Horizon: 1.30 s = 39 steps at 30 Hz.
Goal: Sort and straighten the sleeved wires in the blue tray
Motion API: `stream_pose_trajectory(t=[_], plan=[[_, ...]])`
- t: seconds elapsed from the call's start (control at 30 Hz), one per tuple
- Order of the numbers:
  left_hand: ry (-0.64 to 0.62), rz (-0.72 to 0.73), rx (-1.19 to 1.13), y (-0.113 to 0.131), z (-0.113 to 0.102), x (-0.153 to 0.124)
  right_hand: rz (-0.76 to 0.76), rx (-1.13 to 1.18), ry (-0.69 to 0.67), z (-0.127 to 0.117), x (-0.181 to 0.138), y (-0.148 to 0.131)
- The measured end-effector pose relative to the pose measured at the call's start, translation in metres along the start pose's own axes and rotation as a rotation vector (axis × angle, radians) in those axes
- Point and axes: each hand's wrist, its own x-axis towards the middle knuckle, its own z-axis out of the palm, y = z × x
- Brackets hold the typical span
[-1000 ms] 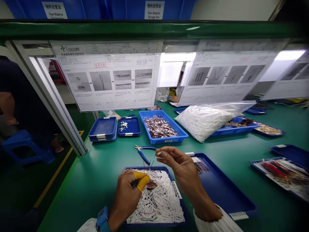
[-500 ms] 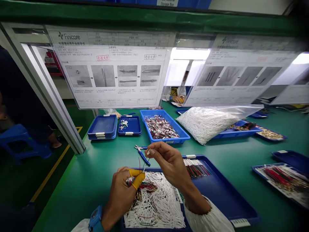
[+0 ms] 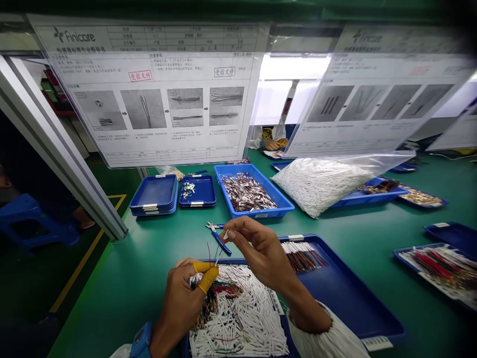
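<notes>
My left hand (image 3: 182, 293), with yellow finger covers on thumb and forefinger, pinches a thin white tube (image 3: 216, 260) from which fine red and dark wires stick up. My right hand (image 3: 263, 256) is above and to the right, its thumb and forefinger closed on a small white piece (image 3: 226, 234) near the wire tips. Whether that piece joins the wires I cannot tell. Below both hands, a blue tray holds a heap of white tubes (image 3: 246, 318) and coloured wires with metal ends. Blue-handled cutters (image 3: 219, 239) lie just behind my right fingertips.
At right, a large blue tray (image 3: 346, 298) carries a row of sleeved wires (image 3: 303, 256). Farther back stand stacked trays (image 3: 154, 194), a blue bin (image 3: 283, 205) of wires and a bag of white tubes (image 3: 316, 186). Instruction sheets (image 3: 149, 144) hang ahead; a co-worker's hands (image 3: 275, 143) show behind.
My view has shifted slightly, so sheets and bench sit differently in the picture. Both hands keep their pinches; a little more fine wire shows between them.
</notes>
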Motion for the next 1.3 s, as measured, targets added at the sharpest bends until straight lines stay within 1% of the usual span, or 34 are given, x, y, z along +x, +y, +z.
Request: stream_pose_trajectory(t=[0.27, 0.6, 0.87, 1.07, 1.13, 1.23, 1.3], plan=[[-0.026, -0.012, -0.008, -0.002, 0.000, -0.001, -0.003, -0.027, -0.013, 0.001, 0.001, -0.001], [-0.015, 0.013, 0.010, -0.001, 0.001, 0.000, 0.006, -0.017, -0.028, 0.001, 0.000, -0.001], [0.004, 0.015, 0.015, -0.001, 0.001, -0.001, -0.025, -0.155, -0.086, -0.002, 0.000, 0.000], [-0.030, -0.015, -0.004, 0.000, 0.001, 0.003, 0.025, -0.165, 0.031, -0.002, 0.001, 0.004], [-0.023, -0.029, 0.001, 0.000, 0.004, 0.002, 0.021, -0.164, 0.042, -0.002, 0.002, 0.005], [0.012, -0.074, 0.008, 0.002, 0.015, -0.006, 0.008, -0.172, 0.050, -0.005, -0.002, 0.007], [0.110, -0.142, 0.019, -0.002, 0.026, -0.012, 0.013, -0.152, 0.121, -0.009, -0.005, 0.016]])
